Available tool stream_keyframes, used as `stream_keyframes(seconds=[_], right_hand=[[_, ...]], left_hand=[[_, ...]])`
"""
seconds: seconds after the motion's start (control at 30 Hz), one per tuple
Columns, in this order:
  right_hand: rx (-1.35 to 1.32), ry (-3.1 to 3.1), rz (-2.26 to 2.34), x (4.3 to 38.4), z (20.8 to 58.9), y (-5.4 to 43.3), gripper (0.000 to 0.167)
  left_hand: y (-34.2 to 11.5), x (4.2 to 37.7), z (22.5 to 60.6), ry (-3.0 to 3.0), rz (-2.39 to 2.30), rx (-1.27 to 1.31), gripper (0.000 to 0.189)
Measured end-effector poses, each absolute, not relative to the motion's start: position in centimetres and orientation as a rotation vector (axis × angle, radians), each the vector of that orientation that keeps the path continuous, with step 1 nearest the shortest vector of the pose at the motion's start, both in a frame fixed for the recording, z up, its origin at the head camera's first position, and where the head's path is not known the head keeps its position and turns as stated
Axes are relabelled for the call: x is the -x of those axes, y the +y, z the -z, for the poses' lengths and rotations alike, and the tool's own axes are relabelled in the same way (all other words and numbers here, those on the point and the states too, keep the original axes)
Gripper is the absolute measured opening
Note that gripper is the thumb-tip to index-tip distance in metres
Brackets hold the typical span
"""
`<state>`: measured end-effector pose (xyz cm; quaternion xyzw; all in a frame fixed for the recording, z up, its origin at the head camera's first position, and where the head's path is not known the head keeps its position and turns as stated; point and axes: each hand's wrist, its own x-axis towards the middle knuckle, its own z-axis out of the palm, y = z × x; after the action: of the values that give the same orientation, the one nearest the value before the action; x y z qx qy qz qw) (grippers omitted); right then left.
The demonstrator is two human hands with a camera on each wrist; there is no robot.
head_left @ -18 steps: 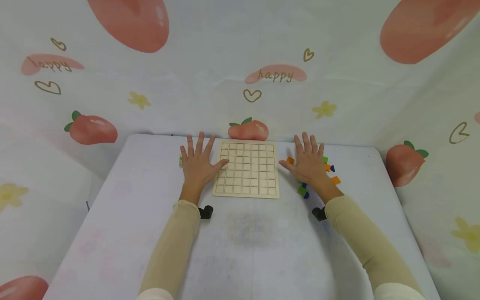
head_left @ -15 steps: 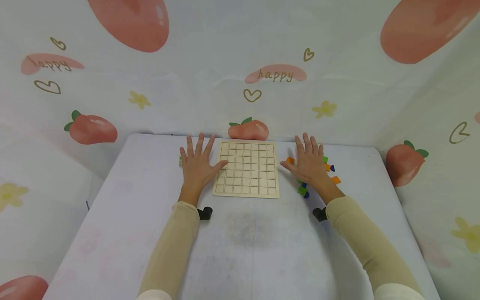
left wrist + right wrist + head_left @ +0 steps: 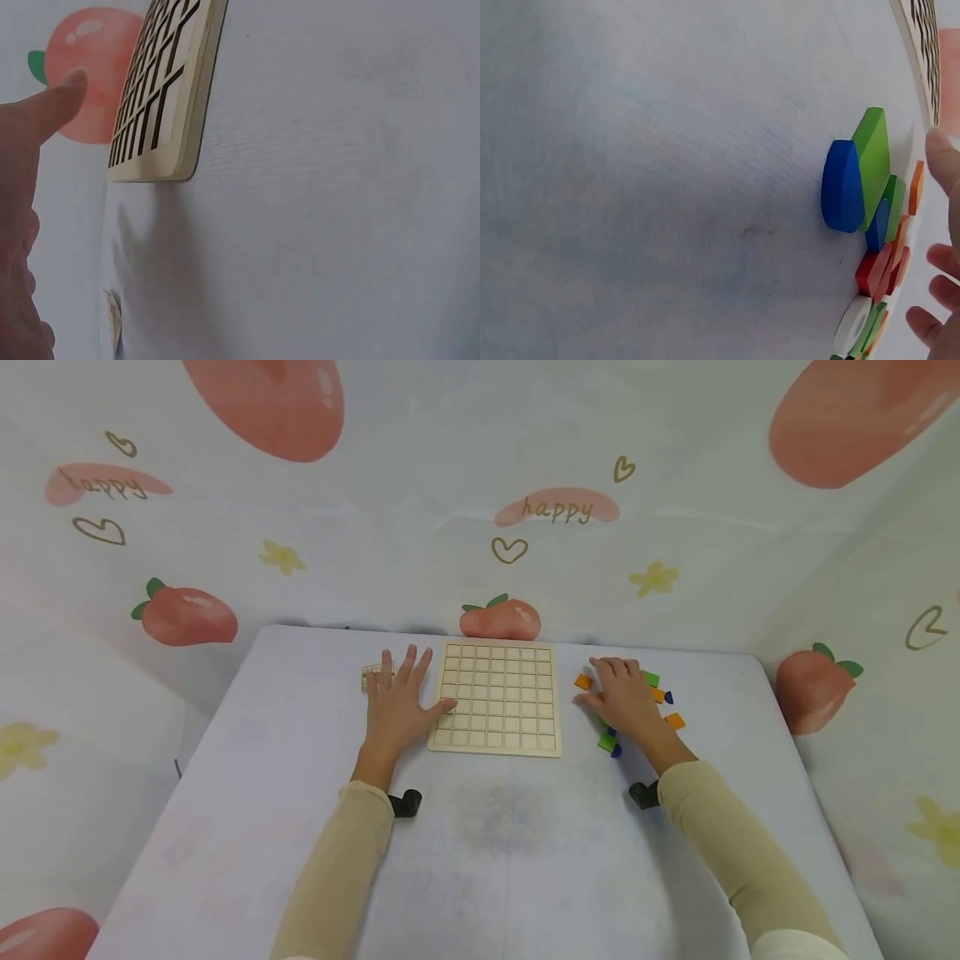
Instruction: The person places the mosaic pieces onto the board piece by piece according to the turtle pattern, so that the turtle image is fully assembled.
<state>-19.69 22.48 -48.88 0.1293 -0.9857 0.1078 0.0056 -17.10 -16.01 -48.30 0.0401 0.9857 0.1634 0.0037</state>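
Both hands are hovering loosely, neither showing anything in its grip.
In the head view, the left hand (image 3: 396,714) is holding its fingers spread, thumb overlapping the edge of the gridded board (image 3: 498,693), with a small patterned item (image 3: 376,668) partly hidden behind its fingers; the right hand (image 3: 628,702) is arching over coloured pieces (image 3: 607,742), which are lying to the board's right. In the left wrist view, the thumb is standing out straight, seemingly off the board. In the right wrist view, thumb and fingers are leaving a wide gap with no piece between them, while a blue piece (image 3: 843,187) is lying against a green piece (image 3: 874,165). Picking one cleanly from such close company probably calls for fingertips on opposite edges; the outlying orange piece (image 3: 583,681) looks easier.
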Motion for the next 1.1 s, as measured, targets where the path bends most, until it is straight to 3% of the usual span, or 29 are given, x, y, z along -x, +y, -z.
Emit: stream_keyframes(seconds=[0.7,1.1], right_hand=[[-0.309,-3.156,-0.434,20.0,49.2,21.7,0.034],[-0.266,-3.255,-0.460,20.2,48.5,20.9,0.034]], left_hand=[[-16.4,15.3,49.4,2.923,-0.655,-0.160,0.096],[-16.9,15.2,48.8,2.823,-0.648,-0.182,0.083]])
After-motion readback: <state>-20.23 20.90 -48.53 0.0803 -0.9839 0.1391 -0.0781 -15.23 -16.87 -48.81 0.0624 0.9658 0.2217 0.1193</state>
